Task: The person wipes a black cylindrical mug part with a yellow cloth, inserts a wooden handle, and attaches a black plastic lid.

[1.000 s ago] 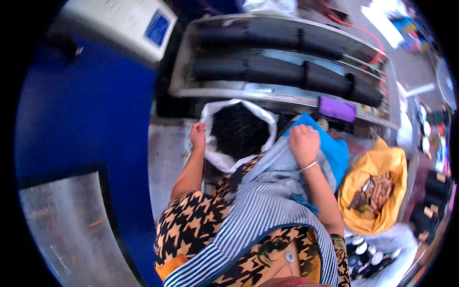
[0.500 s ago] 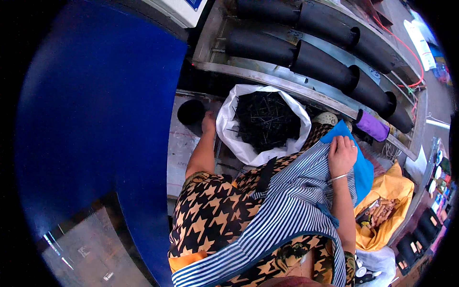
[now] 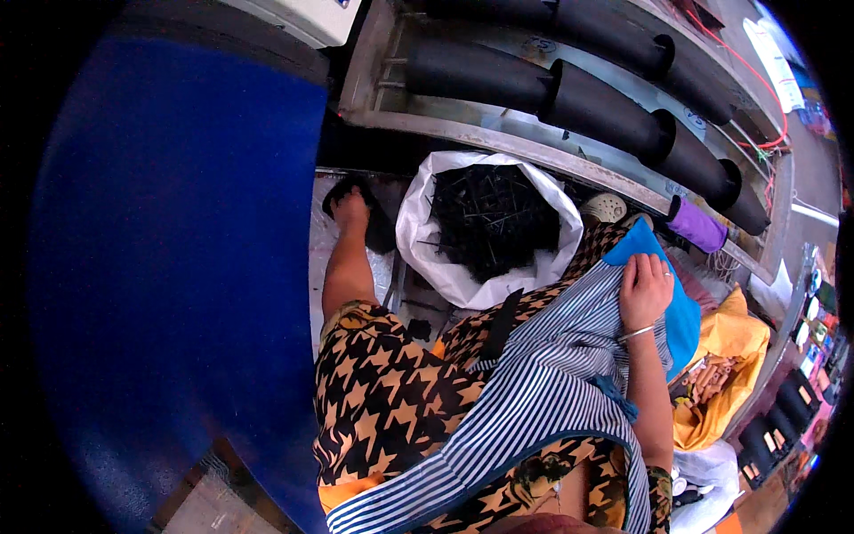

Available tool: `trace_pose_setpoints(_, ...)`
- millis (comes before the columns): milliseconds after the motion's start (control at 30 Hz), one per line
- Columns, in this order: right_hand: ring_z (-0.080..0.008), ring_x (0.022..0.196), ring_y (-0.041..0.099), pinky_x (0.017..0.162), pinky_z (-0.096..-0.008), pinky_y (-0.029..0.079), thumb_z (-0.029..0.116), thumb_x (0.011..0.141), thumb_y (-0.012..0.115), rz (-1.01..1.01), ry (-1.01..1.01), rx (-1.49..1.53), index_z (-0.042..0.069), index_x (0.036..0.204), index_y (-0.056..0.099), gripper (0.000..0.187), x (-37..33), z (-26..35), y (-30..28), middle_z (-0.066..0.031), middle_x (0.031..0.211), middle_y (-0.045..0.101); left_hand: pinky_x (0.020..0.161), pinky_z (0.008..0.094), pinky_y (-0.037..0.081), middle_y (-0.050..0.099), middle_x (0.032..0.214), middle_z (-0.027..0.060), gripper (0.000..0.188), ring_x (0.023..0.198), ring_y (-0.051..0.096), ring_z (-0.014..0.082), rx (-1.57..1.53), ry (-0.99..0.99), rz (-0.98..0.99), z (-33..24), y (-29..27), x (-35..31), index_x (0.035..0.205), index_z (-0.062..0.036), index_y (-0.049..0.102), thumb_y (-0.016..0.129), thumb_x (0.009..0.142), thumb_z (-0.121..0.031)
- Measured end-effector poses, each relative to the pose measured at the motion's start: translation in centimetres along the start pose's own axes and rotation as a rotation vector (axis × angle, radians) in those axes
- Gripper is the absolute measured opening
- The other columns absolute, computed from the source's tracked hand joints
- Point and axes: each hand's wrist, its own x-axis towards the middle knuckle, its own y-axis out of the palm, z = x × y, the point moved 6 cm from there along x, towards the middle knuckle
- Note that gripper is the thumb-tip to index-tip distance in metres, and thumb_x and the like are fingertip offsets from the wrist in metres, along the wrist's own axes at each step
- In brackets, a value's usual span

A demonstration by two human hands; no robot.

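A person in a black-and-orange patterned garment and a striped apron [image 3: 551,383] leans over a white sack [image 3: 449,267] filled with thin black pieces [image 3: 494,214]. The left hand [image 3: 350,209] reaches down to a dark, flat object [image 3: 374,222] on the floor just left of the sack; whether the fingers are closed on it cannot be told from this angle. The right hand [image 3: 646,289], a bangle at the wrist, rests with fingers curled over the top edge of the apron, where the cloth meets a blue sheet [image 3: 680,311]. Just beyond that grip lies a purple cylinder [image 3: 696,224], and beyond it a row of black tubes [image 3: 605,111] in a metal rack. To the right of the grip sits a yellow bag [image 3: 734,338] holding brown pieces [image 3: 707,383]. A large blue surface [image 3: 169,267] fills the left side.
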Motion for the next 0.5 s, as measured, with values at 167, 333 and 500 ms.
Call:
trace_pose_setpoints(167,-0.0267,0.074,0.053,0.066,-0.0392,0.04,0.016,0.086,0.062,-0.001,-0.006,0.015,0.007,0.081,0.061,0.011,-0.1,0.1,-0.1,-0.0078,0.077,0.054,0.084,0.0478,0.047,0.066,0.107,0.0104,0.027,0.102,0.064,0.0287,-0.258,-0.272,-0.294,1.7,3.0,-8.6,0.109,-0.0113,0.062,0.062,0.09,-0.031)
trace_pose_setpoints(333,-0.0273,0.076,0.054,0.066,-0.0392,0.04,0.016,0.086,0.061,-0.034,-0.017,0.039,0.007,0.082,0.061,0.011,-0.3,0.2,-0.3,-0.0082,0.077,0.055,0.087,0.0496,0.05,0.064,0.119,0.0164,0.043,0.104,0.063,0.0357,-0.832,-1.241,-0.141,8.2,4.2,-19.0,0.121,-0.0067,0.059,0.044,0.098,-0.039)
trace_pose_setpoints(500,-0.0275,0.076,0.055,0.066,-0.0392,0.041,0.016,0.085,0.062,0.017,-0.073,0.063,0.007,0.083,0.062,0.009,0.2,1.1,-0.9,-0.0084,0.077,0.055,0.089,0.0492,0.049,0.064,0.12,0.016,0.044,0.106,0.062,0.0353,-1.544,-1.443,-0.454,13.6,10.4,-24.4,0.123,-0.0064,0.058,0.044,0.098,-0.04)
